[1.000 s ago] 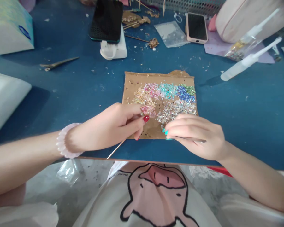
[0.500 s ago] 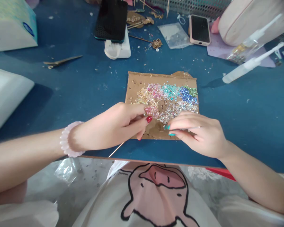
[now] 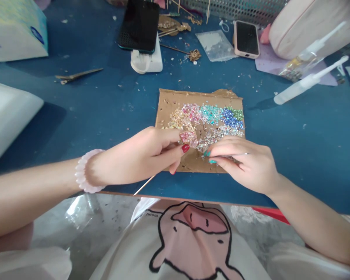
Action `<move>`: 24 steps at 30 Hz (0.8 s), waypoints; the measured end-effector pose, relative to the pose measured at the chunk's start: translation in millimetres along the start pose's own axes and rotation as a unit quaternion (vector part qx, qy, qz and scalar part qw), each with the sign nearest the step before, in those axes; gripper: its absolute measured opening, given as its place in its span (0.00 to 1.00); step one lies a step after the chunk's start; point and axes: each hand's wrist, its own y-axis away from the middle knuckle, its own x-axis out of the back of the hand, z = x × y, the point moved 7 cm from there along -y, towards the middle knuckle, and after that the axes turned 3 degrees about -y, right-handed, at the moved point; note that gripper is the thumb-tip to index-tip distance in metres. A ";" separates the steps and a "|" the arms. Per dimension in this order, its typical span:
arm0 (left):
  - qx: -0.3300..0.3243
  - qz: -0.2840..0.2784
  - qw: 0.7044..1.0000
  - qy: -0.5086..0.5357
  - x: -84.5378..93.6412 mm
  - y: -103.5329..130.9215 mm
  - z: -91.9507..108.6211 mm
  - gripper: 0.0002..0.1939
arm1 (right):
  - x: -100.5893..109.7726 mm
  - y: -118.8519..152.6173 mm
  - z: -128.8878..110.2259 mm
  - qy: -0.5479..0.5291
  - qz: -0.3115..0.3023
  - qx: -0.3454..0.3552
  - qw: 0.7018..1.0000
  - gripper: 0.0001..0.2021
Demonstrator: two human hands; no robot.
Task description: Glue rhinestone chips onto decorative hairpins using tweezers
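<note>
My left hand (image 3: 151,155), with a pale pink bead bracelet (image 3: 89,171) at the wrist, is closed on a small fan-shaped pink ornament (image 3: 188,137) with a glittery face. Below that hand a thin wooden stick (image 3: 144,185) pokes out; whether it joins the ornament is hidden. My right hand (image 3: 245,163) pinches slim metal tweezers (image 3: 236,155), their tips close to the cardboard and partly covered by my fingers. Under both hands lies a brown cardboard sheet (image 3: 167,103) bearing piles of rhinestones: yellow, pink, turquoise (image 3: 210,113), blue (image 3: 231,118), green and silvery (image 3: 218,135).
Behind the cardboard are a black phone (image 3: 140,25) on a white charger (image 3: 147,62), a smaller phone (image 3: 246,39), a clear bag (image 3: 216,44) and a gold hairpin (image 3: 195,55). A white glue bottle (image 3: 294,90) lies right, a metal clip (image 3: 80,74) left.
Both hands keep their grips, with the ornament and tweezers almost where they were. The whole view has shifted very slightly.
</note>
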 end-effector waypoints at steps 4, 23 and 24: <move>0.003 -0.009 1.000 0.009 -1.4 -0.4 -0.2 0.14 | 1.0 0.8 2.7 -0.002 -0.001 -0.014 1.000 0.05; 0.000 -0.031 0.999 0.023 -3.4 -0.1 1.3 0.13 | 0.6 1.6 3.5 -0.030 0.002 -0.021 0.999 0.06; 0.001 -0.031 0.999 0.022 -3.2 -0.2 1.5 0.13 | 0.9 1.5 3.4 -0.031 0.003 -0.022 0.999 0.06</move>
